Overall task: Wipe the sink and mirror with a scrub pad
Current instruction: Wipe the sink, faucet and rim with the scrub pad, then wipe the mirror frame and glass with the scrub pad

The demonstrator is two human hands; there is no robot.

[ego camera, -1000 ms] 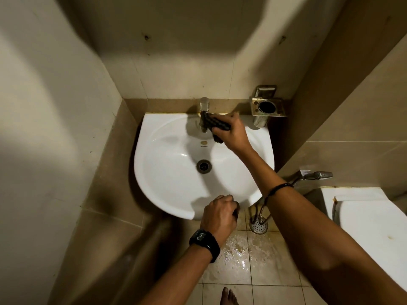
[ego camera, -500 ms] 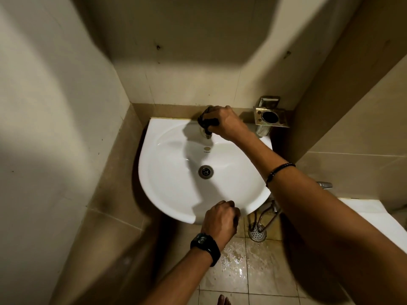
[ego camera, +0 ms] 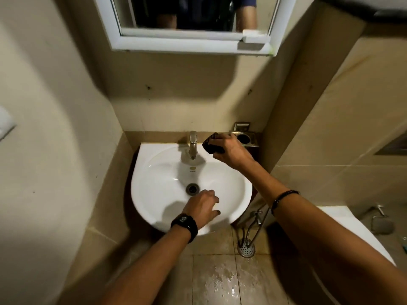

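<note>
Sink stage appears in hand, judged from the pad's place at the basin's back edge. The right hand [ego camera: 229, 151], centre right of the frame, is clenched round the dark scrub pad [ego camera: 212, 144], held just right of the tap [ego camera: 193, 143] over the rim of the sink [ego camera: 154, 172]. The left hand [ego camera: 203, 208] hangs over the basin near the drain [ego camera: 192, 188], fingers loosely curled, holding nothing. The mirror [ego camera: 187, 23], top centre, likely comes next: that calls for raising the pad arm well upward.

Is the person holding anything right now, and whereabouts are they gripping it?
The right hand grips a dark scrub pad by its right end, beside the tap. The left hand holds nothing, over the sink.
</note>
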